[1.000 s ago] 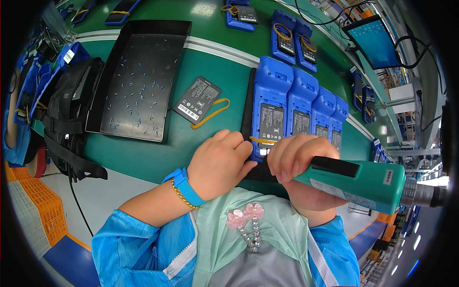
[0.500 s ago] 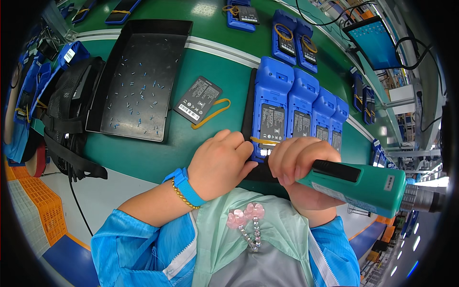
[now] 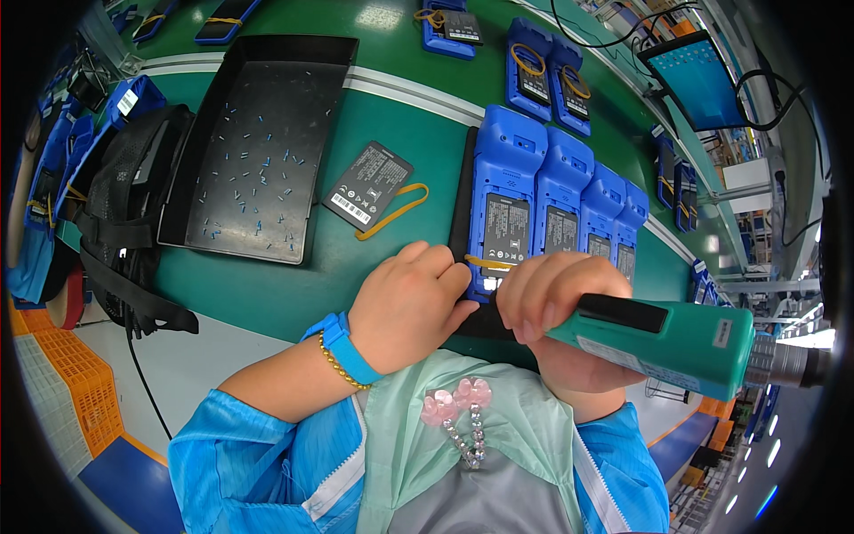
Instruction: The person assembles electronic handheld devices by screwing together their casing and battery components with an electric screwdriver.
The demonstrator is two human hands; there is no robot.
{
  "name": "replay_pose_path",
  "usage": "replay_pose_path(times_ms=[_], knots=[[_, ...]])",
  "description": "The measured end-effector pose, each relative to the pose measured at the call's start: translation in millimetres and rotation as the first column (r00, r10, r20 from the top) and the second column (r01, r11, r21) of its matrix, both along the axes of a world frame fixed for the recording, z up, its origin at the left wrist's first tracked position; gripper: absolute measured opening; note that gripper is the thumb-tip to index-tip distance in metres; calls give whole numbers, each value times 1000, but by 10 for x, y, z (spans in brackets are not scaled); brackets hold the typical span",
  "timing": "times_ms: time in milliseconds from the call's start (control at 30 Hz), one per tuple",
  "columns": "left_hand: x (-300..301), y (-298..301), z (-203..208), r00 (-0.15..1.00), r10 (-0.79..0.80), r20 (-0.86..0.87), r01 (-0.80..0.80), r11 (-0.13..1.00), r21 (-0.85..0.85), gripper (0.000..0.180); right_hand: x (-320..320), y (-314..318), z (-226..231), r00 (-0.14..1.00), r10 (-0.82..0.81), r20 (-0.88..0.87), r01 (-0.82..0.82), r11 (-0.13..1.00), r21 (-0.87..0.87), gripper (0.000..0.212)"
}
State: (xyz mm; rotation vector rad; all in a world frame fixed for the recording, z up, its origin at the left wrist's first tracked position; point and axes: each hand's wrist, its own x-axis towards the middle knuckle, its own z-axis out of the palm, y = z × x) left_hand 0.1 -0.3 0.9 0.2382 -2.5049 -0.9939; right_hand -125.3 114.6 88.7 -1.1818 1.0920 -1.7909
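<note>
At the lower end of the leftmost blue handset (image 3: 511, 151), I see the left hand (image 3: 405, 311) with fingers curled in by its edge, seemingly steadying it; whether they pinch anything, I cannot tell. Just right of that end, the right hand (image 3: 565, 298) wraps firmly round a green power tool (image 3: 680, 343), its collared end pointing away from the handset. Three more handsets (image 3: 562, 165) line up to its right, backs up, probably so their batteries stay exposed. Left of it on the green worktop (image 3: 267, 294) lies a loose battery (image 3: 369, 182); farther left, a black tray (image 3: 289, 51) whose raised walls presumably stop the small screws (image 3: 266, 162) rolling off.
</note>
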Motion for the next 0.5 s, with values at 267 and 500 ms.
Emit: replay_pose_path(times_ms=[267,500], knots=[[1,-3,0,1000,-2,-4,2,1000,4,24,8,-14,-1,1000,0,-5,0,1000,6,21],[5,-9,3,1000,-7,-9,7,1000,5,24,3,-17,-47,1000,-13,-26,12,999,-51,30]])
